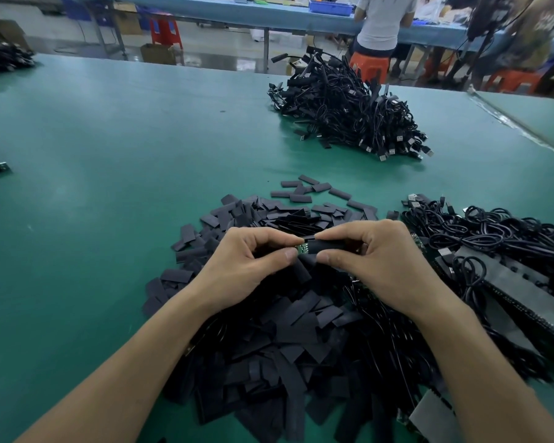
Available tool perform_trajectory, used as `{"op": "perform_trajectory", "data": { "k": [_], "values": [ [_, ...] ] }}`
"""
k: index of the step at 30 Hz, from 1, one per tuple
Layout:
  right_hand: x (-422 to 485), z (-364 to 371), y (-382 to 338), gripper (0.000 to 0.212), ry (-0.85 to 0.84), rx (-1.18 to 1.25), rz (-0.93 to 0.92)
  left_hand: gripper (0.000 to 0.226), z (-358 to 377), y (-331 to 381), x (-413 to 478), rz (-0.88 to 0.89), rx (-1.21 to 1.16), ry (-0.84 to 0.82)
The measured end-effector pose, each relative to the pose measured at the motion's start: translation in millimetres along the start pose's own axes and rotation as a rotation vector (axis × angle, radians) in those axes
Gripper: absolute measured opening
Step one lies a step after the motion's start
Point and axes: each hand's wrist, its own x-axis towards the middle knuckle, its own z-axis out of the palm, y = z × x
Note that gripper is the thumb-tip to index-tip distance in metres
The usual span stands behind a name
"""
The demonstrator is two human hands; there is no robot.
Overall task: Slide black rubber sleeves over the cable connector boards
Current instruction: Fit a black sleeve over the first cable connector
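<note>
Mid-frame, the right hand has its fingers clamped on the black sleeve, which lies left-right, partly over the green board pinched by the left hand.

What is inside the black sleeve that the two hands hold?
A green connector board pokes out of the black sleeve toward the left hand, which pinches it. The right hand grips the sleeve; the board's part inside is hidden.

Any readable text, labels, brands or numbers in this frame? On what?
None legible.
Connector board, pinched by the left hand, partly inside the black sleeve the right hand pinches: markings too small to read.
Pale print on a dark garment, top right: blurred.
Cardboard box on the floor: no print legible.
</note>
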Motion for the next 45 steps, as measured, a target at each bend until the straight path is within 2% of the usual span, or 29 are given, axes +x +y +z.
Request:
{"op": "perform_trajectory", "data": {
  "k": [5, 15, 19, 22, 25, 36, 45],
  "values": [
    [0, -2, 0, 0.017, -0.025, -0.021, 0.001, 0.02, 0, 1, 0, -0.002, 0.014, -0.019],
    [-1, 7, -8, 0.027, -0.087, -0.059, -0.033, 0.022, -1, 3, -2, -0.052, -0.016, -0.026],
    [-1, 7, -11, 0.024, -0.05, -0.059, -0.06, 0.021, -1, 8, -3, -0.062, -0.045, -0.016],
    [-1, 5, -10, 0.023, -0.004, -0.059, -0.054, 0.003, -2, 10, -3, -0.102, -0.003, 0.026],
    [-2, 4, -10, 0.024, 0.008, -0.064, -0.045, 0.016, -3, 9, -1, -0.123, 0.036, 0.041],
    [-2, 4, -15, 0.028, -0.038, -0.179, -0.1, 0.008, -3, 12, -1, -0.159, 0.027, -0.037],
    [-2, 8, -14, 0.024, -0.01, -0.207, -0.141, 0.006, -4, 11, 0, -0.181, -0.073, 0.021]
  ]
}}
